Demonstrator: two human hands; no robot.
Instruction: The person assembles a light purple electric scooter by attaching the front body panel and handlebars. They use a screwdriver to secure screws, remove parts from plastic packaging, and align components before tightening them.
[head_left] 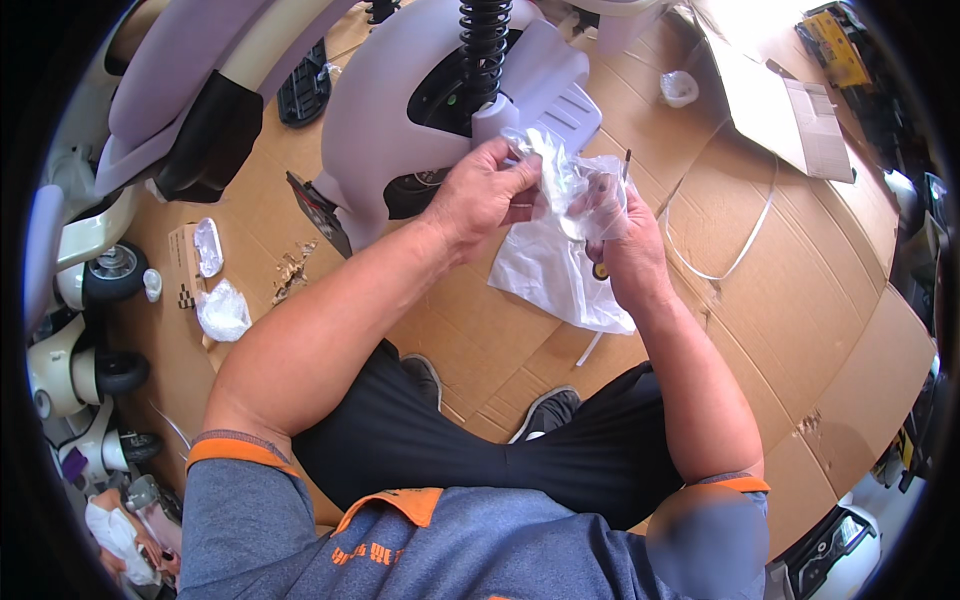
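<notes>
Both hands meet over the cardboard floor (800,270). The left hand (480,195) pinches one clear bag (565,180) with fingers clamped on its top; the right hand (625,240) grips it from 3 o'clock, fingers closed inside the plastic. One white sheet (550,275) hangs below. Two crumpled bags (222,310) lie at 9 o'clock, one black spring (485,40) at 12.

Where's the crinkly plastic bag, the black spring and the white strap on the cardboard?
clear plastic bag (565,185), head view, on its crumpled middle between both hands.
black spring (485,40), head view, on its coils.
white strap (745,250), head view, on its curve lying on the cardboard.
</notes>
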